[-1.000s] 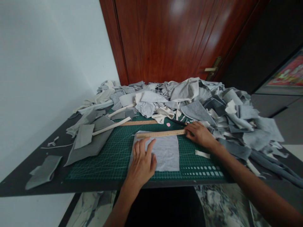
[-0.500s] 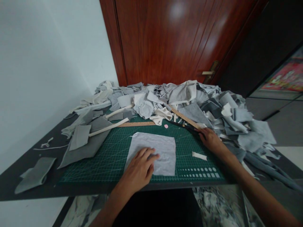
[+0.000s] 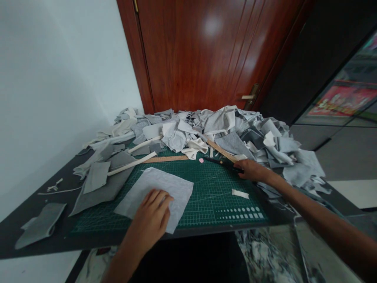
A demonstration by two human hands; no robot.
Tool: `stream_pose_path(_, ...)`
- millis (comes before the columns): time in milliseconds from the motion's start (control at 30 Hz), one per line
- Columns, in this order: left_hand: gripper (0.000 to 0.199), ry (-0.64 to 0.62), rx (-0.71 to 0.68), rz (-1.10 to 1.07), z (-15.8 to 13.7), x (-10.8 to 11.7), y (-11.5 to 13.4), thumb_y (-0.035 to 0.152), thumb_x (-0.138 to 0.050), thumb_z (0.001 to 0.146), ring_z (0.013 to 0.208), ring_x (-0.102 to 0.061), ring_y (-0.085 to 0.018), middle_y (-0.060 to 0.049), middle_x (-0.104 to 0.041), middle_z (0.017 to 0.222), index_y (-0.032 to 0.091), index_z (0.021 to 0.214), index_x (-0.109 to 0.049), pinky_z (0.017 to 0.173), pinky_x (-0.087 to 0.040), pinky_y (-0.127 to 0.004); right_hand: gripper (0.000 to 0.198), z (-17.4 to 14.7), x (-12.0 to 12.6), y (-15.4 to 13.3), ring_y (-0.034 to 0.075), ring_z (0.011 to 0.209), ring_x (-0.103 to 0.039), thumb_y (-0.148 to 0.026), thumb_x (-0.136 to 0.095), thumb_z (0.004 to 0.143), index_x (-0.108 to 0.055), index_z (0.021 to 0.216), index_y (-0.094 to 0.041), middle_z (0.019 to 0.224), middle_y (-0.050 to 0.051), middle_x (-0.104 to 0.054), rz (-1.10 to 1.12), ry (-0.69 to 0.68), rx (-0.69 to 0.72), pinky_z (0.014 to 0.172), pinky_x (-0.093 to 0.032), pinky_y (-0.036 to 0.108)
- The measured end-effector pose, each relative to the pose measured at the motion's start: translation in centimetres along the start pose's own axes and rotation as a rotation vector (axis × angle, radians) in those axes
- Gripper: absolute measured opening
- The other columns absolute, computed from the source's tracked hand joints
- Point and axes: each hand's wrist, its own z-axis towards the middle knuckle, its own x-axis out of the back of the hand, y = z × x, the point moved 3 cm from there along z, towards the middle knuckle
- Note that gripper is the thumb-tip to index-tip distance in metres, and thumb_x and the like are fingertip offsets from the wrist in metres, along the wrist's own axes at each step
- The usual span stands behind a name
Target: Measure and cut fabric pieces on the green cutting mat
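My left hand rests palm down, open, on a light grey square of cloth, its fingers slightly bent. The cloth lies turned at an angle on a green cutting mat. At the right, my right hand is closed round the handles of a pair of black scissors. The scissors lie low over the mat, blades pointing left and away from me. Part of their handles is hidden by my fingers. Just beyond that hand a wooden ruler slants out from the scraps.
A long heap of grey and cream fabric scraps lines the table's back. Another ruler lies across the mat. A small white strip and a pink piece lie on it. Folded grey cloth sits at the left.
The cloth has slid left and rotated under my left hand, which moved left with it. My right hand has taken a fuller hold of the scissors' handles. The view has shifted slightly.
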Motion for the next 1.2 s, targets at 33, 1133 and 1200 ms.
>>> stream_pose_path(33, 0.031, 0.027, 0.017, -0.007, -0.2, -0.6, 1.0, 0.011, -0.045, 0.096, 0.111, -0.062, -0.025, -0.005, -0.069, 0.111, 0.023, 0.114, -0.067, 0.108, -0.047, -0.046, 0.037, -0.4, 0.3, -0.1, 0.026, 0.102, -0.072, -0.014, -0.066, 0.079, -0.072, 0.116, -0.015, 0.11, 0.012, -0.077, -0.019, -0.006, -0.015, 0.086, -0.051, 0.03)
stream_pose_path(1133, 0.018, 0.106, 0.279, -0.376, 2.5, -5.0, 2.7, 0.019, -0.051, 0.099, 0.09, -0.061, -0.022, -0.002, -0.066, 0.089, 0.022, 0.084, -0.059, 0.085, -0.048, -0.038, 0.081, -7.2, -1.5, -9.3, 0.009, 0.056, -0.045, -0.095, -0.061, 0.067, -0.057, 0.092, -0.018, 0.069, -0.005, -0.045, 1.104, -1.014, 0.092, 0.057, -0.052, 0.028)
stream_pose_path(1200, 0.017, 0.099, 0.288, -0.392, 2.6, -4.9, 2.8, 0.019, -0.052, 0.099, 0.091, -0.062, -0.022, -0.002, -0.067, 0.09, 0.022, 0.084, -0.06, 0.085, -0.048, -0.039, 0.079, -7.0, -1.5, -9.8, 0.009, 0.055, -0.046, -0.093, -0.059, 0.07, -0.056, 0.091, -0.018, 0.068, -0.006, -0.044, 1.091, -0.995, 0.131, 0.056, -0.051, 0.027)
